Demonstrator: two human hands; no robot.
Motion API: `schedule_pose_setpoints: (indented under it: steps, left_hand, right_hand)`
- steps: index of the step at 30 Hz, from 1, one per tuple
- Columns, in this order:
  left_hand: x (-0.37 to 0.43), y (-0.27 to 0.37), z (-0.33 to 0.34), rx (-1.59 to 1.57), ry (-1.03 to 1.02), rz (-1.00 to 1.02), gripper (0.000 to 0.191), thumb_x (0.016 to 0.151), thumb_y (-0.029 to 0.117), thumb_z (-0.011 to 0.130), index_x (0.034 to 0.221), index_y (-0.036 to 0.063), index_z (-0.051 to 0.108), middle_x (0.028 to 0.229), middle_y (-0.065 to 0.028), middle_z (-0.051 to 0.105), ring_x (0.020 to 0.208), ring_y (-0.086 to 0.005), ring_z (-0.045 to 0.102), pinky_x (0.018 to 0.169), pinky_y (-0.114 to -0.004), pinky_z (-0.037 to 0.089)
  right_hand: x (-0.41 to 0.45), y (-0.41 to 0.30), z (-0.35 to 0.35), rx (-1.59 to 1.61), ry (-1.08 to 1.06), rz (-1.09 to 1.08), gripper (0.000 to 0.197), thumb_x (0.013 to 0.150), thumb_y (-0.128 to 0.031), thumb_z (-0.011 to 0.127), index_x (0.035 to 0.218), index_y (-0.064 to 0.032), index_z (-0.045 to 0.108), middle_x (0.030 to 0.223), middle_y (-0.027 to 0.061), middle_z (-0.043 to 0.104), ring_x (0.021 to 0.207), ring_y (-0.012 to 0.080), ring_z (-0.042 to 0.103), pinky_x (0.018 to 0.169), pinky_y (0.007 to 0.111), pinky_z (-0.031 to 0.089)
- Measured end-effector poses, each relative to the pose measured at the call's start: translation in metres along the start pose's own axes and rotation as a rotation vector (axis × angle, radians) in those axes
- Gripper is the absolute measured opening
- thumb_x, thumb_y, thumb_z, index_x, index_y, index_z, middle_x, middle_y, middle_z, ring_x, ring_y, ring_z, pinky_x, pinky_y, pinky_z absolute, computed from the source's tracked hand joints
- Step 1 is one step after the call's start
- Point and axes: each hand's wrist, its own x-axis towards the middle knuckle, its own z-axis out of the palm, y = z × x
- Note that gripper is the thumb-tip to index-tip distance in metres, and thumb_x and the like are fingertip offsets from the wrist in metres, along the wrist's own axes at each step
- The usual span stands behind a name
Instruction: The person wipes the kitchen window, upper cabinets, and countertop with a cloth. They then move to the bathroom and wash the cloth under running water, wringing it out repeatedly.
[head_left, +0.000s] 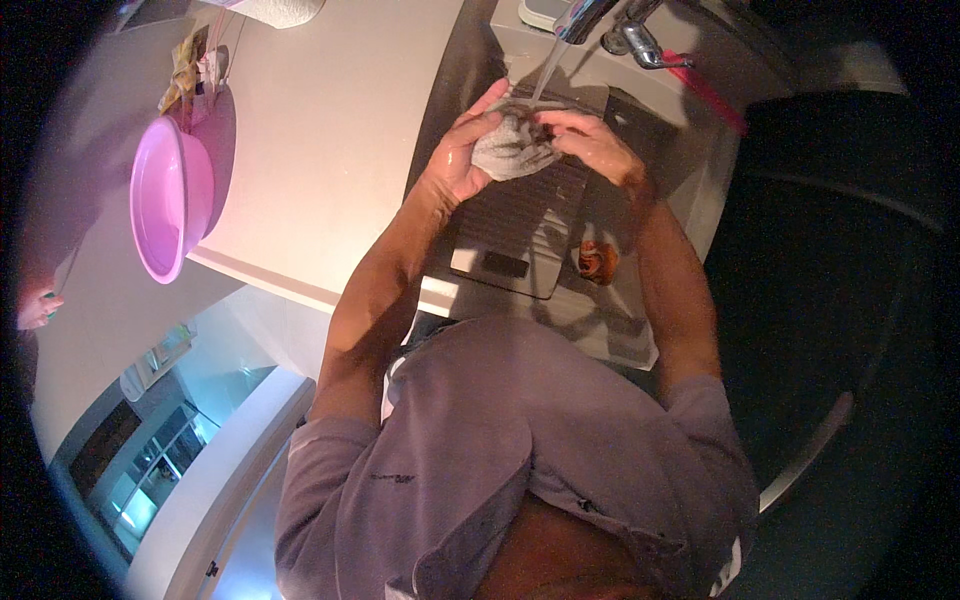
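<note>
A wet, pale cloth (517, 148), bunched up with dark patches on it, is held over the sink. My left hand (459, 154) cups it from the left, thumb on top. On the other side, the fingers of my right hand (596, 142) grip its right edge. A water stream (550, 71) from the chrome faucet (585, 19) runs down onto the cloth's far side. Beneath both hands lies a ridged washboard (517, 217), tilted in the sink. An orange-and-white item (598, 261), perhaps a packet, sits right of the board.
A pink plastic basin (199, 187) stands tipped on its side at the left of the pale countertop (330, 135). The chrome tap lever (645, 49) is beside the faucet, near a long pink strip (705, 94). Part of a hand (41, 307) shows at the far left, possibly reflected.
</note>
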Motion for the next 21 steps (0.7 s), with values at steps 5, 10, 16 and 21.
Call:
schedule_pose_setpoints:
  steps: [5,10,16,21]
  left_hand:
    - [0.016,0.012,0.004,-0.100,-0.224,-0.034,0.052,0.102,0.019,0.050,0.151,0.0099,0.034,0.128,-0.0128,0.060,0.112,-0.0245,0.062,0.098,-0.038,0.052]
    - [-0.015,0.020,0.021,-0.109,-0.074,0.085,0.053,0.103,0.026,0.048,0.151,0.0103,0.034,0.125,-0.0120,0.061,0.108,-0.0235,0.063,0.093,-0.039,0.054]
    - [-0.016,0.003,0.033,-0.026,-0.129,0.082,0.056,0.101,0.024,0.052,0.152,0.0113,0.033,0.119,-0.0076,0.062,0.098,-0.0166,0.064,0.084,-0.033,0.056]
    - [-0.029,0.029,0.055,0.001,-0.091,0.236,0.061,0.097,0.013,0.057,0.153,0.0117,0.032,0.123,-0.0111,0.062,0.107,-0.0209,0.064,0.090,-0.035,0.055]
  right_hand:
    - [0.018,0.006,0.005,-0.614,0.035,-0.324,0.033,0.089,-0.019,0.062,0.117,0.0001,0.062,0.111,0.0187,0.063,0.106,0.0314,0.060,0.091,0.040,0.048]
    - [0.000,0.031,-0.005,-0.560,0.344,-0.063,0.028,0.088,-0.025,0.058,0.099,-0.0001,0.067,0.090,0.0168,0.069,0.080,0.0310,0.066,0.075,0.040,0.051]
    - [0.019,-0.003,0.054,-0.216,0.110,0.084,0.034,0.094,-0.031,0.060,0.111,-0.0022,0.067,0.090,0.0099,0.068,0.081,0.0198,0.062,0.075,0.038,0.049]
    - [0.021,0.004,0.038,0.332,0.258,0.149,0.029,0.093,-0.027,0.060,0.113,-0.0056,0.063,0.097,0.0108,0.067,0.092,0.0224,0.064,0.079,0.041,0.052]
